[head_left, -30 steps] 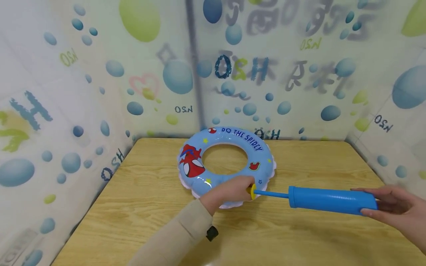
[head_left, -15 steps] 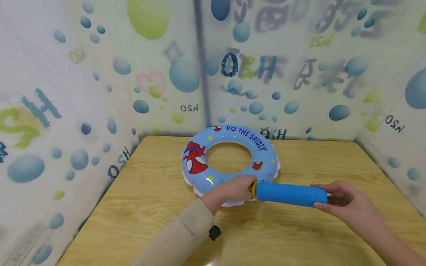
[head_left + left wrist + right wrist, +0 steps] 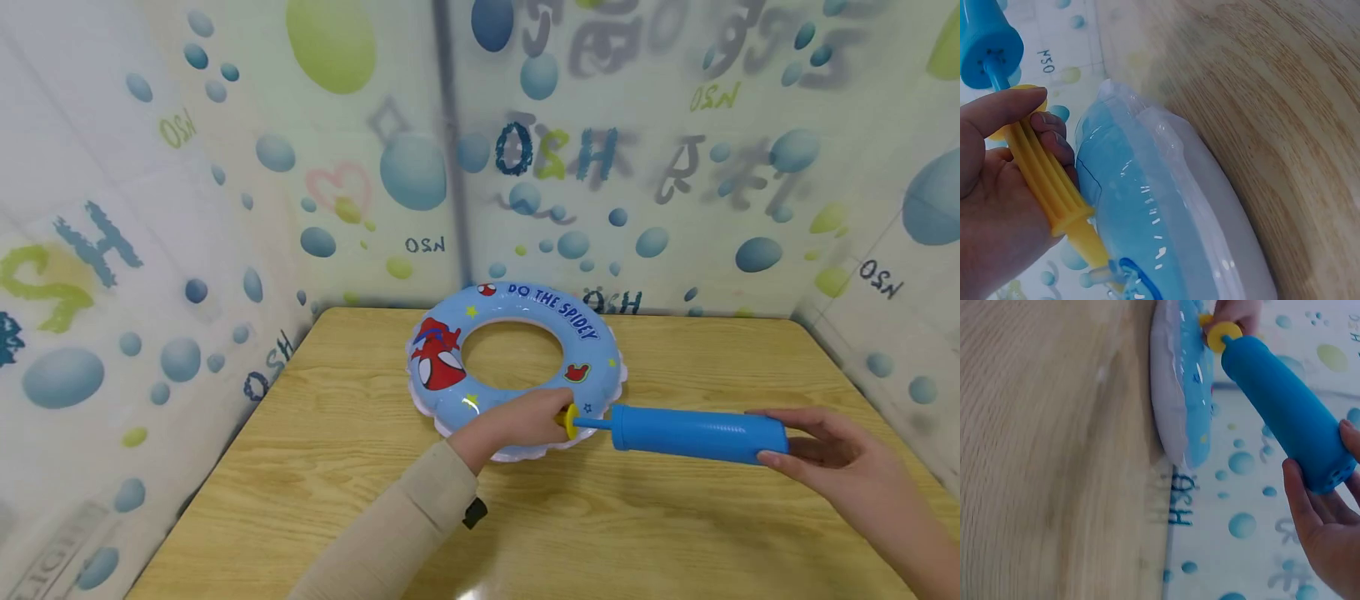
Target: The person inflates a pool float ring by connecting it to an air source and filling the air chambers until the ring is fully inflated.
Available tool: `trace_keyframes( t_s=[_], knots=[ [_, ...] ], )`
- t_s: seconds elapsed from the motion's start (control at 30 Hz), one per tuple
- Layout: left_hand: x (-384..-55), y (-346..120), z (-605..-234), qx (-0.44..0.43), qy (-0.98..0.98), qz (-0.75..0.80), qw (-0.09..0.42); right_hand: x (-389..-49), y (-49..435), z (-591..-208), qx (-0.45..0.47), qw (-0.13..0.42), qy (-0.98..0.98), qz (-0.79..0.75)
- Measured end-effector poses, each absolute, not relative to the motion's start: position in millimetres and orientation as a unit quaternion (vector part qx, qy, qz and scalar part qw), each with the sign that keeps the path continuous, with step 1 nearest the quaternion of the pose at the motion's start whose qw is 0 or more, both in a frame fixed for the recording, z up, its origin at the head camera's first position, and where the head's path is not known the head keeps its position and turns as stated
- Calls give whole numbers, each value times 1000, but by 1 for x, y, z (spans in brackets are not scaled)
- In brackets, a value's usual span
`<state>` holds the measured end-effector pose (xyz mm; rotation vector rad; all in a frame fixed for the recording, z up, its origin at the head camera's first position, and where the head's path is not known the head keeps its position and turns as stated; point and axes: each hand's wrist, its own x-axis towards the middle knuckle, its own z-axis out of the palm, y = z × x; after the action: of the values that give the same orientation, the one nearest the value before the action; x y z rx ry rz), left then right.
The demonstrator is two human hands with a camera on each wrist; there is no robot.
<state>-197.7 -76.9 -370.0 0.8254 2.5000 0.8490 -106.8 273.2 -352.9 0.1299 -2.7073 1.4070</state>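
A blue hand pump (image 3: 690,433) is held level above the table, its thin rod partly drawn out. My left hand (image 3: 525,421) grips the pump's yellow handle (image 3: 1047,169), fingers curled round it and thumb along the top. In the left wrist view the handle's yellow nozzle end reaches the clear valve (image 3: 1107,274) of a light blue swim ring (image 3: 442,408). My right hand (image 3: 832,454) holds the far end of the blue barrel between thumb and fingers. Printed with a red cartoon figure and lettering, the ring lies on the table under my left hand.
The wooden table (image 3: 337,467) runs back to a wall (image 3: 660,100) covered in bubble-patterned sheeting, with more sheeting on both sides. A small black object (image 3: 475,512) shows beneath my left sleeve (image 3: 405,525).
My right hand pushed the barrel left until the rod went in, then drew it partly back to the right. My left hand stays on the handle at the ring.
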Motion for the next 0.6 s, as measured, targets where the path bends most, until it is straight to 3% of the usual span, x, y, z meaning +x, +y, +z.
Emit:
trace_keyframes(
  t_s=[0.17,0.37,0.6],
  knots=[
    [-198,-78,-371,283,889,310,185,-103,301,-351,66,100,-884,451],
    [-197,-78,-370,278,894,300,180,-111,342,-360,156,182,-871,430],
    [-197,-78,-373,280,892,307,176,-118,389,-379,185,185,-880,397]
  ],
)
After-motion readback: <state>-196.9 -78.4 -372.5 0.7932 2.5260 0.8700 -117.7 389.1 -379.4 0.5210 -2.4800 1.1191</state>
